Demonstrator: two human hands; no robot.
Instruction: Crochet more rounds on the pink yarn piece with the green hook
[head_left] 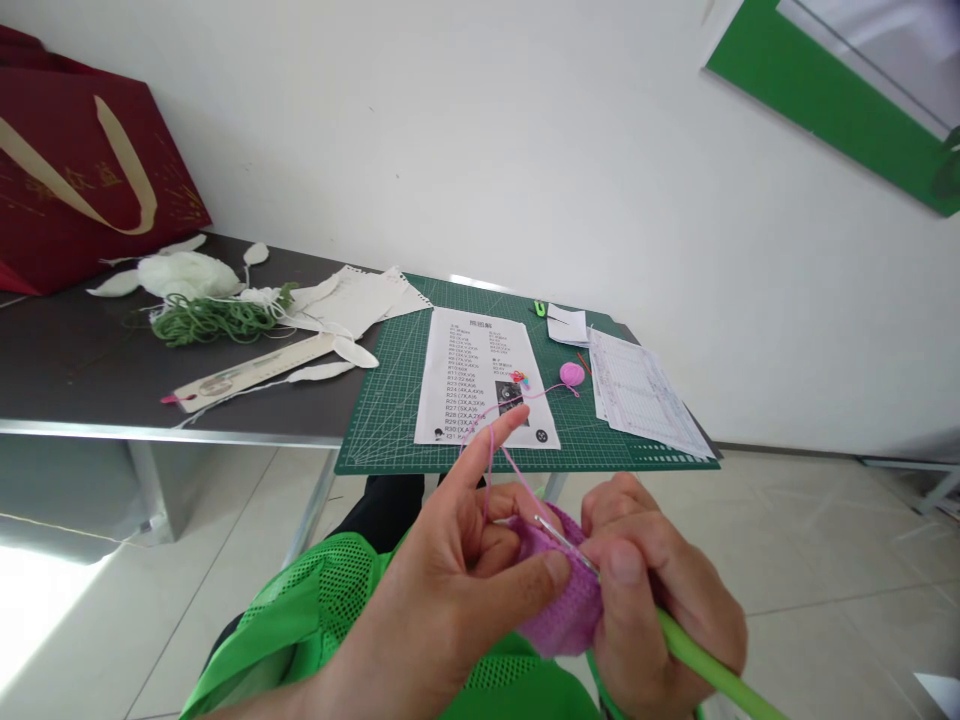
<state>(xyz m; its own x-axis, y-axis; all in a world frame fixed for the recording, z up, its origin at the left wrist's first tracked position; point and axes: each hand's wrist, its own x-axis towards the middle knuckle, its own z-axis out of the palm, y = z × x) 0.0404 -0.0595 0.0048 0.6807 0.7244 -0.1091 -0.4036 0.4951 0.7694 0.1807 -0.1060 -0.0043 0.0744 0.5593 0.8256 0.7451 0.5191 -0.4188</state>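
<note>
My left hand pinches a pink crocheted piece between thumb and fingers, its index finger stretched up with pink yarn looped over it. In my right hand is a crochet hook with a light green handle and a metal shaft. The hook's metal tip lies at the upper edge of the pink piece, near my left fingers. From my left hand the yarn runs to a small pink yarn ball on the cutting mat. Part of the crocheted piece is hidden behind both hands.
A printed pattern sheet lies on the green cutting mat. Handwritten sheets rest at its right. Green yarn, white yarn and a ruler-like strip occupy the dark table's left side, before a red bag.
</note>
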